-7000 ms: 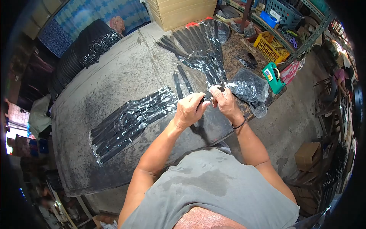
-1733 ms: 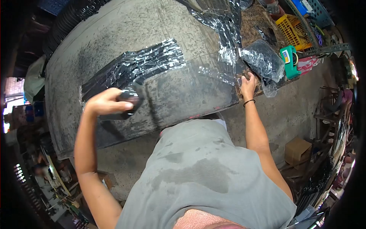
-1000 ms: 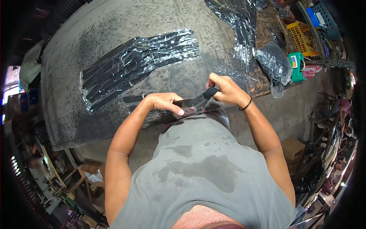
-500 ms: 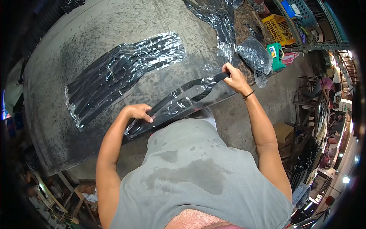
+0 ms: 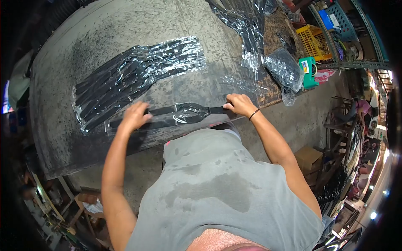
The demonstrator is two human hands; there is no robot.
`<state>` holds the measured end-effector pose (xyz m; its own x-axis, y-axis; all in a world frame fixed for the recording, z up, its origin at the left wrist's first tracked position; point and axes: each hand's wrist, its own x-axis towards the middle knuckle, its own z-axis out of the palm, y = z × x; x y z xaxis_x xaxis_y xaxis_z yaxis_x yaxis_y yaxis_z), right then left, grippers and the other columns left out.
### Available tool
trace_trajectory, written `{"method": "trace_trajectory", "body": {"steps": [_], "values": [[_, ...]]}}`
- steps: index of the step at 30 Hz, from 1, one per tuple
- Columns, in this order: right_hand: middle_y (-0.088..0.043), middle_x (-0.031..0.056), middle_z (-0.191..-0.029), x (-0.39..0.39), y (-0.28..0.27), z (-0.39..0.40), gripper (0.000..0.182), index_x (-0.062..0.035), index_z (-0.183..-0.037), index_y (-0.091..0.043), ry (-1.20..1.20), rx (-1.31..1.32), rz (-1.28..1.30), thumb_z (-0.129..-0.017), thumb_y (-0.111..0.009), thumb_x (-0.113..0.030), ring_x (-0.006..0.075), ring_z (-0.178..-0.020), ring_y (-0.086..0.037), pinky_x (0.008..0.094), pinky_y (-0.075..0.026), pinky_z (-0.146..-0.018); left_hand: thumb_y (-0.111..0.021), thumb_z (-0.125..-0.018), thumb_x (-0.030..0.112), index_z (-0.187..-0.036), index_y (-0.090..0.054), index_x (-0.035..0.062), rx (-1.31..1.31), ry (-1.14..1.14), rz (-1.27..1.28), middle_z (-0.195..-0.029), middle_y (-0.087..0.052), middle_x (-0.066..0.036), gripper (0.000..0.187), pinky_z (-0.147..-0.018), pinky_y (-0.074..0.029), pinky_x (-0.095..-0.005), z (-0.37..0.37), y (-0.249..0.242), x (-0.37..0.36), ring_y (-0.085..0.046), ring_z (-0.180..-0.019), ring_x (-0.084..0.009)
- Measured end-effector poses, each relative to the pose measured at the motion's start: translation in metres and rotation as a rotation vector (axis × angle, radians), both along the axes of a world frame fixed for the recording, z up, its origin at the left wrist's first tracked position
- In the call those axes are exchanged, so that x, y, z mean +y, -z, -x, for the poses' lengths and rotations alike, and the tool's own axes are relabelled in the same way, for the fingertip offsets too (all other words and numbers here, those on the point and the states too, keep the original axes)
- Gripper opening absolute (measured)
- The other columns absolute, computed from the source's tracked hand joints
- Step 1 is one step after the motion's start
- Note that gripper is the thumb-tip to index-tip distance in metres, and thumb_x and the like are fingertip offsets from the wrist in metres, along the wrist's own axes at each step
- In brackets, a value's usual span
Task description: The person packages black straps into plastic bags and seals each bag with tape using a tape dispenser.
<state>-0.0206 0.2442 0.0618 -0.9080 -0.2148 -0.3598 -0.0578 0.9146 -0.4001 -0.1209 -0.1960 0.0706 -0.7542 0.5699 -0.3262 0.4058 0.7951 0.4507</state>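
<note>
A black strip in clear plastic film (image 5: 184,113) lies flat along the near edge of the worn grey table (image 5: 167,19). My left hand (image 5: 136,116) is on its left part, palm down, slightly blurred, with its fingertips bent toward the strip; whether they grip it is unclear. My right hand (image 5: 239,104) has closed fingers around the strip's narrow right end. Beyond the left hand lies a wide stack of black strips in shiny clear film (image 5: 138,71), apart from the single strip.
More film-wrapped black material (image 5: 247,29) lies at the table's far right, near a crumpled plastic bag (image 5: 282,69) and a green object (image 5: 308,72). A yellow basket (image 5: 312,42) stands on a shelf. A seated person (image 5: 361,107) is far right.
The wrapped strip has gone from raised and tilted at the table edge to flat on the table. My left hand moved left and away from my body; my right hand moved left and lower.
</note>
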Motion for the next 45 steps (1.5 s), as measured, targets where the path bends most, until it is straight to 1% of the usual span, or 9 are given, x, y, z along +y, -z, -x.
{"method": "trace_trajectory", "body": {"steps": [5,13,22,27,32,38,40,41,45], "values": [[-0.06,0.0103,-0.077,0.022,0.033,0.0,0.023,-0.0089,-0.08,-0.055,-0.013,0.353,-0.047,-0.08,-0.068,-0.028,0.0326,-0.077,-0.06,0.0454,-0.044,-0.065,-0.068,-0.081,0.022,-0.108,-0.06,0.0053,0.105,0.019,-0.437,-0.106,-0.061,-0.013,0.033,-0.087,-0.045,-0.0416,-0.024,0.027,0.131,-0.056,-0.103,-0.0339],[-0.056,0.0055,-0.078,0.026,0.043,-0.009,0.024,-0.0113,-0.082,-0.055,0.051,0.493,-0.052,-0.078,-0.07,-0.03,0.0264,-0.078,-0.057,0.04,-0.038,-0.07,-0.072,-0.077,0.027,-0.103,-0.06,0.0112,0.146,0.152,-0.207,-0.099,-0.059,-0.008,0.033,-0.084,-0.039,-0.0419,-0.03,0.043,0.205,-0.052,-0.1,-0.0291],[-0.053,0.0085,-0.091,0.039,0.019,0.018,0.017,-0.0104,-0.089,-0.059,0.2,0.572,0.02,-0.079,-0.069,-0.021,0.031,-0.088,-0.052,0.0427,-0.041,-0.074,-0.072,-0.077,0.03,-0.096,-0.064,0.0116,-0.039,0.208,-0.004,-0.099,-0.06,-0.008,0.027,-0.084,-0.034,-0.044,-0.02,0.039,0.217,-0.052,-0.104,-0.0278],[-0.055,0.0067,-0.104,0.054,0.033,0.051,0.024,-0.0155,-0.108,-0.06,0.211,0.409,-0.013,-0.084,-0.064,-0.022,0.0309,-0.105,-0.05,0.0458,-0.042,-0.084,-0.071,-0.079,0.031,-0.103,-0.067,0.0115,-0.233,0.252,0.093,-0.103,-0.061,-0.01,0.031,-0.087,-0.035,-0.0462,-0.009,0.022,0.226,-0.053,-0.11,-0.0287],[-0.053,0.0071,-0.109,0.054,0.047,0.067,0.029,-0.0174,-0.109,-0.06,0.168,0.317,-0.054,-0.082,-0.067,-0.025,0.0322,-0.107,-0.049,0.0481,-0.042,-0.086,-0.071,-0.079,0.03,-0.106,-0.066,0.0119,-0.224,0.225,0.081,-0.106,-0.061,-0.01,0.033,-0.088,-0.036,-0.0476,-0.017,0.039,0.23,-0.053,-0.111,-0.0297],[-0.058,0.0085,-0.103,0.05,0.026,0.079,0.02,-0.012,-0.093,-0.059,0.112,0.126,-0.129,-0.079,-0.069,-0.024,0.032,-0.104,-0.053,0.0456,-0.043,-0.084,-0.071,-0.079,0.028,-0.108,-0.064,0.0116,-0.294,0.194,0.071,-0.106,-0.065,-0.011,0.034,-0.088,-0.039,-0.0473,-0.016,0.03,0.23,-0.058,-0.107,-0.0308],[-0.063,0.0104,-0.09,0.064,0.029,0.085,0.017,-0.0084,-0.087,-0.056,0.205,-0.07,0.191,-0.08,-0.067,-0.019,0.0335,-0.091,-0.058,0.0414,-0.045,-0.078,-0.07,-0.079,0.027,-0.108,-0.064,0.0113,-0.317,0.177,0.064,-0.104,-0.066,-0.012,0.034,-0.088,-0.04,-0.047,-0.015,0.032,0.228,-0.06,-0.105,-0.0312],[-0.062,0.009,-0.077,0.075,0.033,0.082,0.014,-0.0052,-0.088,-0.055,0.223,-0.036,0.346,-0.081,-0.064,-0.013,0.0275,-0.076,-0.06,0.036,-0.046,-0.07,-0.07,-0.08,0.027,-0.109,-0.064,0.0111,-0.335,0.167,0.033,-0.104,-0.067,-0.013,0.034,-0.089,-0.04,-0.0464,-0.013,0.033,0.227,-0.061,-0.104,-0.0317],[-0.057,0.0012,-0.075,0.124,0.023,0.075,0.009,-0.0013,-0.089,-0.058,0.223,-0.197,0.607,-0.082,-0.062,-0.006,0.0099,-0.07,-0.053,0.0284,-0.046,-0.064,-0.07,-0.08,0.027,-0.111,-0.063,0.0118,-0.359,0.156,0.008,-0.106,-0.067,-0.013,0.035,-0.091,-0.041,-0.0457,0.001,0.035,0.213,-0.06,-0.106,-0.0319]]}}
